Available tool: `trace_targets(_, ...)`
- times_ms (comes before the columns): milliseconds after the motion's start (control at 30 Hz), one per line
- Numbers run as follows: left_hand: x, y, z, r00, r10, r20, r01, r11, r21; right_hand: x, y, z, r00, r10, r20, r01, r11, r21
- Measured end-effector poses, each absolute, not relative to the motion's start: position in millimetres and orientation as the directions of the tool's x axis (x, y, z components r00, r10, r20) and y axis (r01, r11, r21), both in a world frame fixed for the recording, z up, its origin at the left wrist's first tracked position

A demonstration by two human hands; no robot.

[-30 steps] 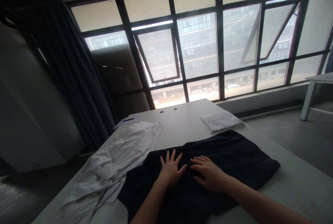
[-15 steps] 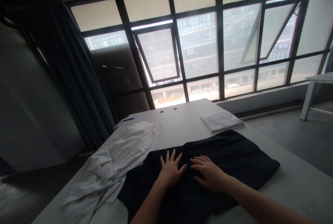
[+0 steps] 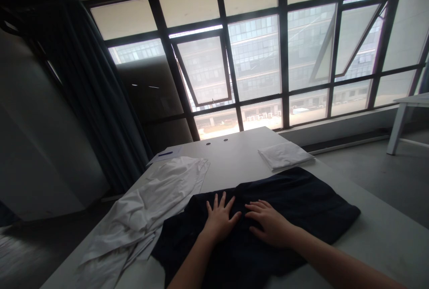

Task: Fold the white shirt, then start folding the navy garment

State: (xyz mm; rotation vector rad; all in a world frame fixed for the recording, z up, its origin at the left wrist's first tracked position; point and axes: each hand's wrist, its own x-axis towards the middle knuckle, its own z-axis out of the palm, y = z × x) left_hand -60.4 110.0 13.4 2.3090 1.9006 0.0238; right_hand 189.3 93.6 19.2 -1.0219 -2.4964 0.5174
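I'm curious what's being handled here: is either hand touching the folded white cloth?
No, the left hand and right hand both lie on the dark cloth, apart from the folded white cloth farther up the table.

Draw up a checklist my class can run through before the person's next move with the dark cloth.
1. Left hand on the dark cloth, fingers spread: ok.
2. Right hand on the dark cloth, palm down: ok.
3. Dark cloth wholly in view: not ok, the bottom of the picture cuts it off.
4. White cloth at left smooth: not ok, rumpled.
5. Folded white cloth clear of the dark cloth: cannot tell, their edges nearly meet.
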Motion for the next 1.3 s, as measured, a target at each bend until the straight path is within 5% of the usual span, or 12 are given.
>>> trace_targets(1300,-57.7,108.5,17.5,0.185,0.977,-0.110,0.979,-0.174,0.101,189.2,93.6,19.6,-0.658,0.726,0.201,0.588,0.661,-0.466)
